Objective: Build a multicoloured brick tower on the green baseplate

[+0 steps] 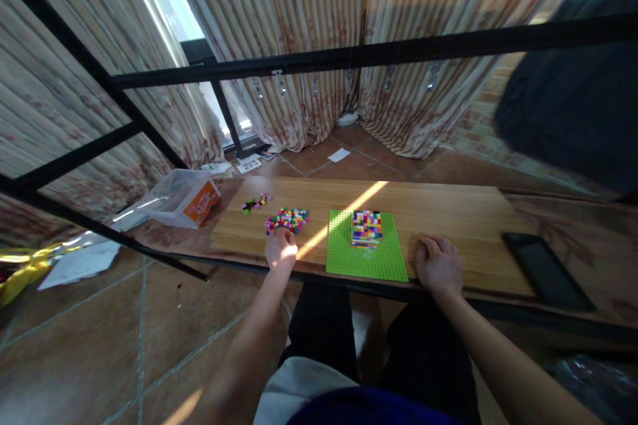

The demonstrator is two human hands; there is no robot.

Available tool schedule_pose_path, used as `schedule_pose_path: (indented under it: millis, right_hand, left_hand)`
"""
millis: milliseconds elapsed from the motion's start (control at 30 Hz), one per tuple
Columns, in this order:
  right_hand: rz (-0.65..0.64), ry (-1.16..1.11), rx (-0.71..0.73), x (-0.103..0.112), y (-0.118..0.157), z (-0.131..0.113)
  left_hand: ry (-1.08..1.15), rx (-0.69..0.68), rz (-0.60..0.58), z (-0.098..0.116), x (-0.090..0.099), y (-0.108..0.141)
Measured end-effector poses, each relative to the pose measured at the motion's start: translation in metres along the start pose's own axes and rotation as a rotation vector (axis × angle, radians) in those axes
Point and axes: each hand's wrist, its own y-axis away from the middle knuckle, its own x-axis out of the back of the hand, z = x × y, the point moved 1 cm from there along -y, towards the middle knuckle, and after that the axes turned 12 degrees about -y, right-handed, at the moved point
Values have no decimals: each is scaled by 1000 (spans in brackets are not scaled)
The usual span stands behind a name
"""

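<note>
My left hand is at the near edge of a pile of small coloured bricks, its fingers bent down and drawn together among them. Whether a brick is pinched in those fingertips is hidden. On a green baseplate stands a block built of many-coloured bricks, several layers high. To the right of the baseplate, my right hand rests on the wooden board with its fingers curled in. I see nothing sticking out of it.
A smaller cluster of bricks lies behind and left of the pile. Left of the wooden board is a clear plastic box with an orange label. A dark phone or tablet lies at the right. A black metal bar crosses beyond the table.
</note>
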Motion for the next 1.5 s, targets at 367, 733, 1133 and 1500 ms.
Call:
schedule_pose_path:
  millis: [367,733,1133,1500]
  right_hand:
    - [3,-30,-56,3,-2,-7]
    - [-16,-56,-96,7,-4,-13]
    - [-2,-58,-104,7,-4,-14]
    - [-15,-67,-112,5,-4,-13]
  left_hand:
    - [624,-446,-10,95,35,25]
    - [297,-709,-40,145,32,22]
    - [214,-754,7,150,21,22]
    - [283,-749,22,145,20,26]
